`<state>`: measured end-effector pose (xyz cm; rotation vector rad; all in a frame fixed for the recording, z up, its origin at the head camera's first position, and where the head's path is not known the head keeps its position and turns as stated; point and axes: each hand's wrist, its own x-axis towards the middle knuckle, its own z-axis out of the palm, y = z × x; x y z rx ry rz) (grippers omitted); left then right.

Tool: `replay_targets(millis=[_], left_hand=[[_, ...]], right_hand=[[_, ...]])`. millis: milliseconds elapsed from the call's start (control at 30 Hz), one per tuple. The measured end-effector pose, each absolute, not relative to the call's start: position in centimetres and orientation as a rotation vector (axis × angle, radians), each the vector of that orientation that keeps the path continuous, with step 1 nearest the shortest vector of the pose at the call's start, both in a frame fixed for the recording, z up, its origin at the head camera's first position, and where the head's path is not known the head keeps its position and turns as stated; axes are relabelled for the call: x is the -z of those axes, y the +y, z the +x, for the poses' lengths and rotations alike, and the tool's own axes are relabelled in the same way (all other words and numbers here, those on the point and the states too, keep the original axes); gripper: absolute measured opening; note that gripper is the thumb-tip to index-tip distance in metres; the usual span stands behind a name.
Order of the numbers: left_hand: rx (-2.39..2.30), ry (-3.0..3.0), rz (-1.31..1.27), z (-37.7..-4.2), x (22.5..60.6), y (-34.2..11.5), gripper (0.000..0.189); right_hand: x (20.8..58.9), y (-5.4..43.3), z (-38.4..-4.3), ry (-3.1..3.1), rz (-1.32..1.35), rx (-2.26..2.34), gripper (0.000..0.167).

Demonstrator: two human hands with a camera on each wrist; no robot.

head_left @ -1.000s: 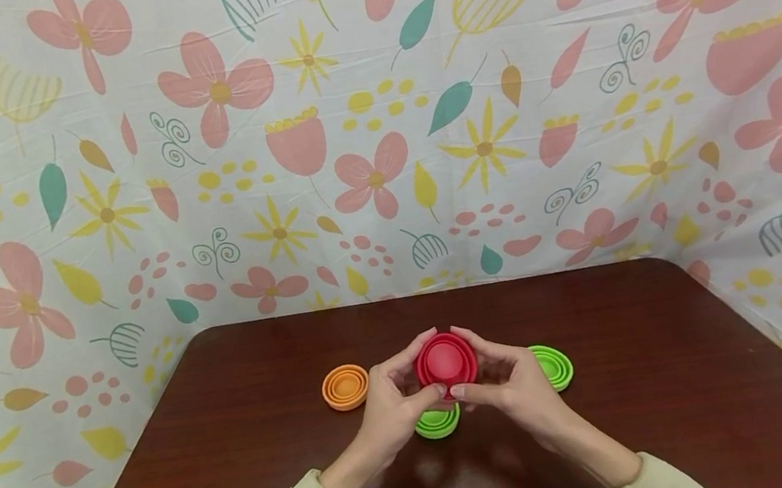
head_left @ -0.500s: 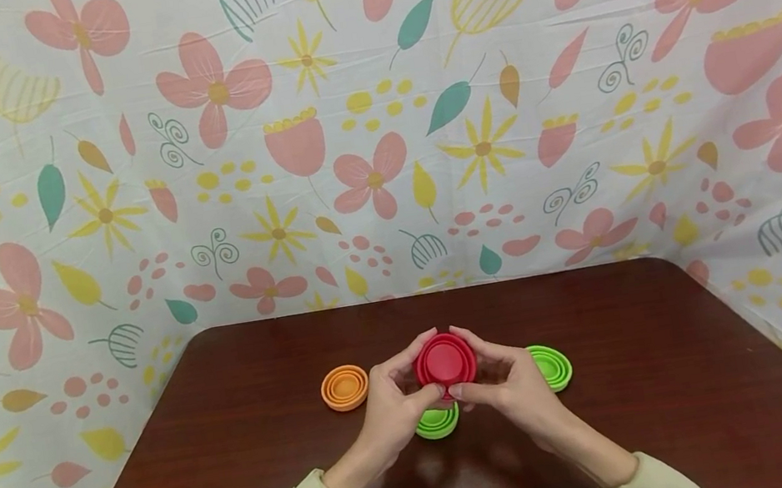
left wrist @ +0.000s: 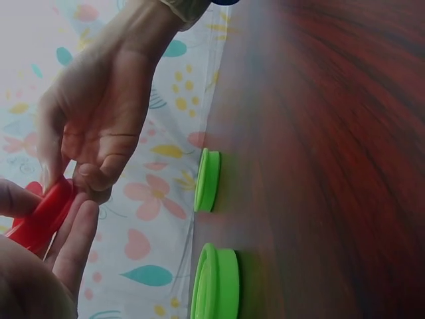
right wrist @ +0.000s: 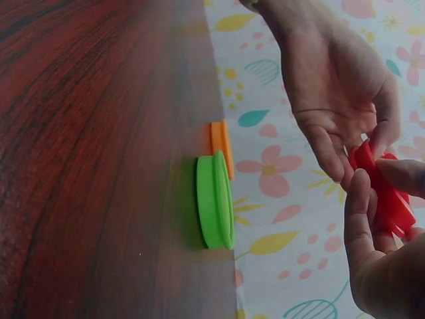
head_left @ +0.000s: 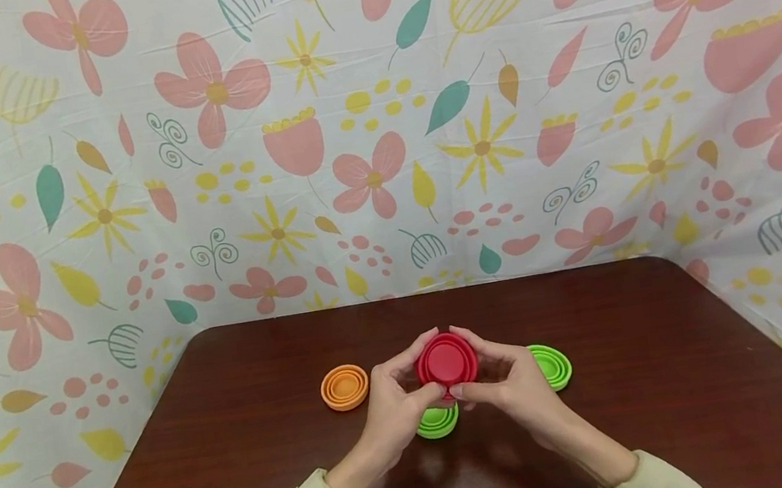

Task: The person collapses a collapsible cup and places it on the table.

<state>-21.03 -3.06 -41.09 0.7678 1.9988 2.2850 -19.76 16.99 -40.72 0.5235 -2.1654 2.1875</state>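
A red collapsible cup, folded into concentric rings, is held up above the table between both hands. My left hand grips its left side, thumb at the near rim and fingers round the far edge. The right hand mirrors that grip on the other side, and the two thumbs nearly meet. Both wrist views show the red cup raised well off the tabletop, pinched from either side. Below the hands lies a green collapsed cup, its far part hidden behind them.
An orange collapsed cup lies left of the hands on the dark brown table. Another green collapsed cup rests to the right, partly covered by the right hand. A floral cloth hangs behind the table and along its sides.
The red cup's centre looked paler and domed a second ago; now it appears flatter and evenly red. Both hands keep nearly the same place and grip.
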Motion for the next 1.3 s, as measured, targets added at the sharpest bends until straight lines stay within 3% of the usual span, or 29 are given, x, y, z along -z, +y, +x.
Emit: replay_targets(millis=[667, 1300], left_hand=[[-2.189, 1.918, 0.917, -21.4, 41.1, -3.7, 0.069], [-2.146, 1.861, 0.879, -21.6, 41.0, -4.5, 0.074]], right_hand=[[40.8, 17.9, -19.9, -2.215, 0.571, -2.153, 0.076], [40.5, 18.2, -19.9, -2.202, 0.656, -2.061, 0.056]])
